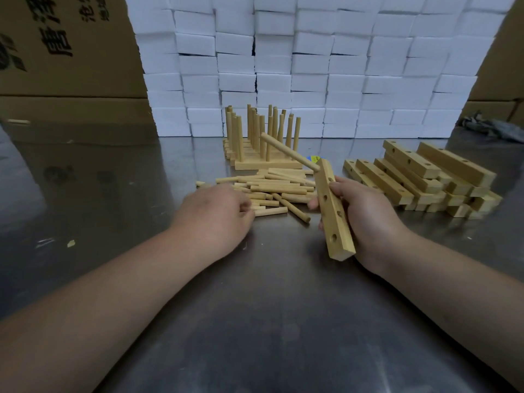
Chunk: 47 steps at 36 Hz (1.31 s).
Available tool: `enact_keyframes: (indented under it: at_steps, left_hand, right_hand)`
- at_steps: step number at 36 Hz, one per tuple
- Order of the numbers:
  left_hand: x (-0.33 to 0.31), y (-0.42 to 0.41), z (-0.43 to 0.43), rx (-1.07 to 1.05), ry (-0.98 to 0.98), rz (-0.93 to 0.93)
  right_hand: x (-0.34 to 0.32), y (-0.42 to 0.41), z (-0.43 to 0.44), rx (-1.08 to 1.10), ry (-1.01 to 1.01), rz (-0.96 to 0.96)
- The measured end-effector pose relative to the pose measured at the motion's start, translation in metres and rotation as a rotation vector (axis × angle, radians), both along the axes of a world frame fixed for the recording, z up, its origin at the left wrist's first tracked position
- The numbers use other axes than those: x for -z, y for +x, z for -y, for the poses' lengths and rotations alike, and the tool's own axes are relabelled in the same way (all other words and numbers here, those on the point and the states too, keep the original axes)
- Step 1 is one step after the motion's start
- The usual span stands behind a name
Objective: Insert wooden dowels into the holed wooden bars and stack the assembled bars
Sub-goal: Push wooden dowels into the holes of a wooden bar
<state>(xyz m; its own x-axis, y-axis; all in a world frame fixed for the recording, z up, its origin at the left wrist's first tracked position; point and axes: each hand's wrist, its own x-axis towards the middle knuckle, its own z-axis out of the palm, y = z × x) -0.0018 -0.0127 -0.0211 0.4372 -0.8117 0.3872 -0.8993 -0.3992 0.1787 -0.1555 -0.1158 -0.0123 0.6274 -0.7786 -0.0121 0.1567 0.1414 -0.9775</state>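
Right hand [368, 219] grips holed bar [336, 222] bearing one dowel [289, 151]; left hand [218, 214] over loose dowels [278, 189], grip indiscernible. Risk: tilted bar may shed its loosely seated dowel.

My steel worktop [255, 321] carries a loose heap of dowels [272, 190] before me, assembled bars [266, 165] just behind them, and holed bars [411, 177] piled to my right.

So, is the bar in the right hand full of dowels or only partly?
Only partly. One dowel sits in the far end hole of the bar the right hand grips; the other visible holes are empty.
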Motion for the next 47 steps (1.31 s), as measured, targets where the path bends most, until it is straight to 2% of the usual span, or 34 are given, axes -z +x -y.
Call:
enact_keyframes:
  at_steps: [3, 10, 19, 23, 30, 47]
  left_hand:
    - [-0.001, 0.000, 0.000, 0.004, 0.118, 0.074]
    - [-0.001, -0.002, 0.001, 0.020, 0.112, 0.034]
    - [-0.003, -0.012, -0.002, 0.135, -0.202, -0.206]
    - [-0.003, -0.016, -0.004, 0.207, -0.241, -0.243]
    - [-0.002, -0.022, -0.004, 0.335, -0.232, -0.208]
    - [-0.002, -0.024, -0.005, 0.398, -0.222, -0.168]
  right_hand:
    - [0.001, 0.001, 0.001, 0.007, -0.007, 0.000]
    - [0.004, 0.003, 0.004, 0.033, 0.019, 0.003]
    - [0.002, 0.004, 0.005, 0.078, 0.022, -0.039]
    - [0.004, 0.005, 0.007, 0.083, 0.003, -0.063]
    - [0.006, 0.006, 0.006, 0.095, -0.052, -0.093]
    - [0.004, 0.003, 0.001, 0.136, -0.110, -0.071]
